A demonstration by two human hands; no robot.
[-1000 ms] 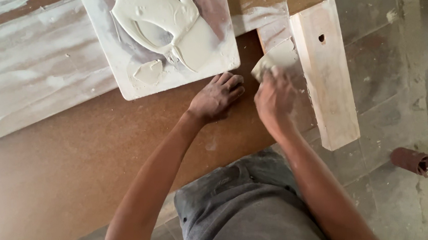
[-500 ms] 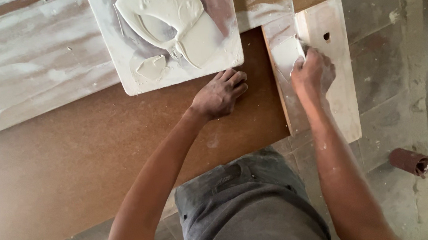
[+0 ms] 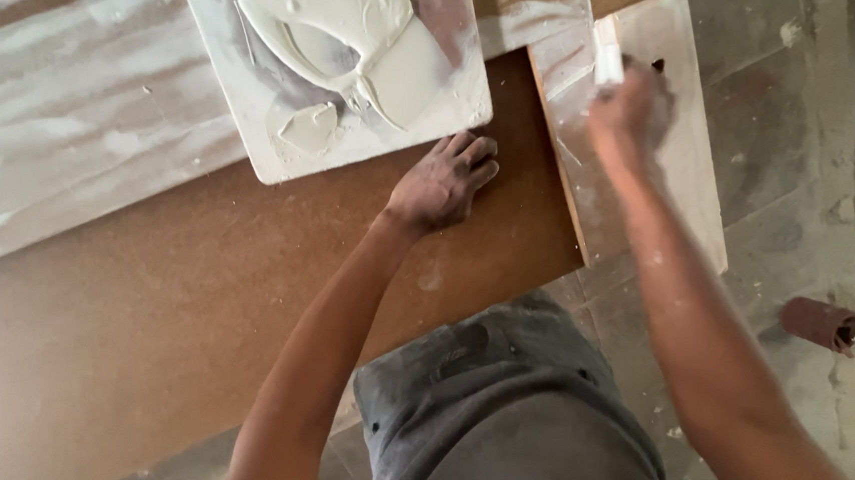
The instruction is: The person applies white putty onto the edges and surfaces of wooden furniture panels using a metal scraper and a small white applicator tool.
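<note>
The right hand (image 3: 629, 111) is closed around a small white putty scraper (image 3: 608, 61), whose blade projects beyond the knuckles onto the putty-smeared narrow wooden board (image 3: 688, 167) beneath the grip. To the left of that grip, the left hand (image 3: 440, 181) rests flat and open on the brown hardboard sheet (image 3: 152, 319), holding nothing. Its fingertips touch the lower edge of the square white mixing slab (image 3: 271, 156), which carries a mound of grey-white putty (image 3: 364, 44).
</note>
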